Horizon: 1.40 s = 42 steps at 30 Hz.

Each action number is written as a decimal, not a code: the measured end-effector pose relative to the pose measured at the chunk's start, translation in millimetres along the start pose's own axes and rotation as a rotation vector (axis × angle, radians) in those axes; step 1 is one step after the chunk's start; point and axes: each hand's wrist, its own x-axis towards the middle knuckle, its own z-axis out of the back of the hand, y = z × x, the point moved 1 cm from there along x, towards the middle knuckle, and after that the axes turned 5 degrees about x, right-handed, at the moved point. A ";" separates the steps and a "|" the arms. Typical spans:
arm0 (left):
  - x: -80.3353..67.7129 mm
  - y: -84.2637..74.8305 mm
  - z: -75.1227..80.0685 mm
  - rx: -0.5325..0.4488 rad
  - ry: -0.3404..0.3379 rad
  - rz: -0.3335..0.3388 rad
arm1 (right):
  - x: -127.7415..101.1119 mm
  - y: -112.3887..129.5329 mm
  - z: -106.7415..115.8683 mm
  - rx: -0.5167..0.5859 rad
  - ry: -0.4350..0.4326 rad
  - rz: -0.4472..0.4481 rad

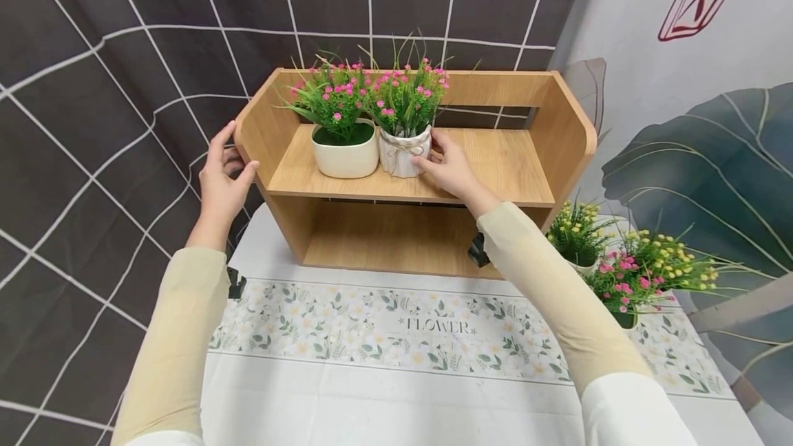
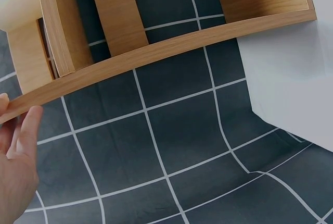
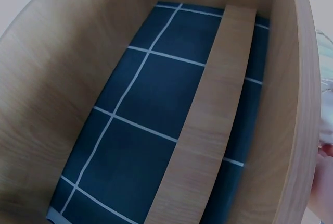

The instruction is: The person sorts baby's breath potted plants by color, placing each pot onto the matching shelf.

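On the upper board of a two-tier wooden shelf stand two potted artificial plants with pink flowers. The left one is in a smooth cream oval pot. Right beside it is a white ribbed pot tied with a twine bow. My right hand holds this ribbed pot by its right side, thumb at the front; in the right wrist view only a bit of that hand shows at the edge. My left hand grips the shelf's left side panel near its top front, with finger and thumb at the edge.
More potted plants with yellow flowers and pink flowers stand on the table right of the shelf. A white table cover with a floral band lies in front. Dark gridded cloth hangs close behind and at the left.
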 end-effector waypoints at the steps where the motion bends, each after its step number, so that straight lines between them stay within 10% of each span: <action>1: -0.1 0.0 -0.4 -0.003 -0.001 -0.004 | -0.2 0.3 -1.0 -0.003 -0.002 0.000; 42: -1.3 0.7 0.0 -0.019 0.017 0.017 | -14.7 4.8 -10.6 -0.249 -0.142 0.006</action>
